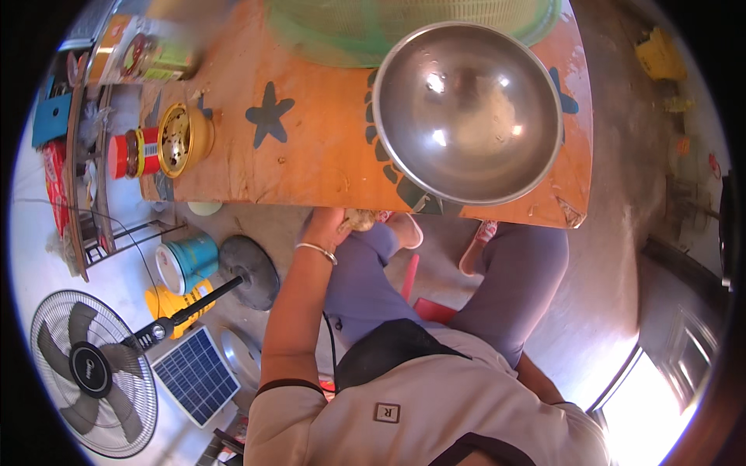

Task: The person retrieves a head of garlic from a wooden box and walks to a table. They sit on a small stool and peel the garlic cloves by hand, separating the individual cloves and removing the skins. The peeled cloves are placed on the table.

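My left hand, with a bangle at the wrist, is just below the table's near edge and grips a lumpy pale-brown thing. The table hides part of that thing and my fingertips, so I cannot tell what it is. My right hand is out of view; its forearm passes down behind my right thigh. Before me, on an orange wooden table with painted dark shapes, rests a large stainless steel bowl. It overlaps a green plastic mesh basket or cover at the far side.
A yellow bowl with dark specks and a red-lidded jar stand at the table's left. More jars are beyond. On the left floor are a pedestal fan, a teal bucket, a yellow bucket and a solar panel.
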The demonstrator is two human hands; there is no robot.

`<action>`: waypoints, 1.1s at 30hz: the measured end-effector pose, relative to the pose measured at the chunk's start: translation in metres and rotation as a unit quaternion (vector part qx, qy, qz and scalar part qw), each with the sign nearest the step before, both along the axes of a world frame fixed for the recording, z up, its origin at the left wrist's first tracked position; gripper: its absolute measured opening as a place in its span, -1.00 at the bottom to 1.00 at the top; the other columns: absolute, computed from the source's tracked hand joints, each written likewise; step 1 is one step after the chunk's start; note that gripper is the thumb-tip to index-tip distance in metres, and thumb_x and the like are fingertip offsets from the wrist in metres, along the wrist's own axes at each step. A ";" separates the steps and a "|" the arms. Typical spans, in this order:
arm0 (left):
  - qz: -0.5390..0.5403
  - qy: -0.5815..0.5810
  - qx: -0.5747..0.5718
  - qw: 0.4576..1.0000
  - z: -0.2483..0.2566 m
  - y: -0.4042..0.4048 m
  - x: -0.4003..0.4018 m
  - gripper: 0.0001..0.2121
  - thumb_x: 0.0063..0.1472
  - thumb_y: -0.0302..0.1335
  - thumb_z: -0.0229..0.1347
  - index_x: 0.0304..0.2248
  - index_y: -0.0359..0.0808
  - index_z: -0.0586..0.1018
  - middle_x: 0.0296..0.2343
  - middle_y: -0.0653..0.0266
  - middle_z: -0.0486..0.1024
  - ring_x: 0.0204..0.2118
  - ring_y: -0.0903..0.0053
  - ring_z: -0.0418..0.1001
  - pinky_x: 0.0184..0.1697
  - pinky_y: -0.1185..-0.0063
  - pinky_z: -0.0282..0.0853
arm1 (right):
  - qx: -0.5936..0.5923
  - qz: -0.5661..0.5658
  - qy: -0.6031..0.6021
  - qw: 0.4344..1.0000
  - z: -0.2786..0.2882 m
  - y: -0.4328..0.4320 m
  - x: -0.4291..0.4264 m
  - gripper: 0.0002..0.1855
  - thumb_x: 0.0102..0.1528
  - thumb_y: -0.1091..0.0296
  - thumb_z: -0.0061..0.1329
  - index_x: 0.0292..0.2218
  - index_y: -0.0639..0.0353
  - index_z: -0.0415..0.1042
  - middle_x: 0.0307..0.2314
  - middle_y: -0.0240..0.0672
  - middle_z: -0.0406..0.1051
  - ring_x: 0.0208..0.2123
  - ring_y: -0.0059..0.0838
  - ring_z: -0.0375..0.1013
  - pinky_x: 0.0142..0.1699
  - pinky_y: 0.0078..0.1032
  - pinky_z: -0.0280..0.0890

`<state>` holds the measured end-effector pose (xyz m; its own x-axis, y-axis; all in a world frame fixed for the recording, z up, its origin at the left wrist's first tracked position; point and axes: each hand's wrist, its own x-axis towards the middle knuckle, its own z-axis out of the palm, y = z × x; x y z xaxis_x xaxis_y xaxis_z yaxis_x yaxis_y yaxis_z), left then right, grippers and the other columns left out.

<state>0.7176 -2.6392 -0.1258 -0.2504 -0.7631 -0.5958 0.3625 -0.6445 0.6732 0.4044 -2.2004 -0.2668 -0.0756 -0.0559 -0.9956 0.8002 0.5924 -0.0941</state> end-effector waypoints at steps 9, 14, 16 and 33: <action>-0.100 0.015 -0.005 0.995 0.011 -0.034 -0.040 -0.75 0.18 -0.32 0.05 -0.24 -0.32 0.42 -0.41 0.14 0.47 -0.38 0.33 0.50 -0.39 0.34 0.49 | -0.077 -0.021 0.075 0.994 0.011 -0.017 -0.012 -0.74 0.10 0.24 -0.14 -0.41 0.22 0.49 -0.58 -0.33 0.42 -0.54 -0.48 0.38 -0.51 -0.46 0.27; -0.155 0.092 -0.058 0.982 0.031 -0.017 -0.045 -0.75 0.18 -0.30 0.05 -0.53 -0.33 0.48 -0.56 0.18 0.47 -0.47 0.42 0.47 -0.50 0.44 0.43 | -0.149 -0.031 0.150 0.977 0.026 -0.031 -0.030 -0.72 0.10 0.22 -0.14 -0.44 0.24 0.50 -0.58 -0.30 0.42 -0.53 -0.46 0.39 -0.50 -0.44 0.28; -0.142 0.128 -0.072 0.979 0.038 -0.012 -0.043 -0.76 0.18 -0.31 0.04 -0.54 -0.31 0.47 -0.57 0.20 0.46 -0.47 0.40 0.47 -0.45 0.43 0.42 | -0.191 -0.020 0.214 0.958 0.039 -0.047 -0.057 -0.70 0.10 0.21 -0.14 -0.45 0.25 0.50 -0.59 -0.29 0.42 -0.53 -0.45 0.40 -0.50 -0.43 0.28; -0.084 0.235 -0.163 0.955 0.050 0.068 0.018 -0.76 0.16 -0.30 0.07 -0.54 -0.29 0.47 -0.52 0.23 0.45 -0.41 0.41 0.44 -0.35 0.40 0.38 | -0.367 0.294 0.635 0.613 0.188 -0.177 -0.030 -0.82 0.03 0.33 -0.03 -0.30 0.14 0.50 -0.49 -0.29 0.50 -0.43 -0.50 0.47 -0.27 -0.54 0.32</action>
<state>0.7352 -2.5714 -0.0758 -0.5660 -0.8148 -0.1254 0.5843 -0.5038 0.6362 0.3747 -2.3779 -0.0788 -0.5155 -0.8426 0.1558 -0.5259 0.1676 -0.8339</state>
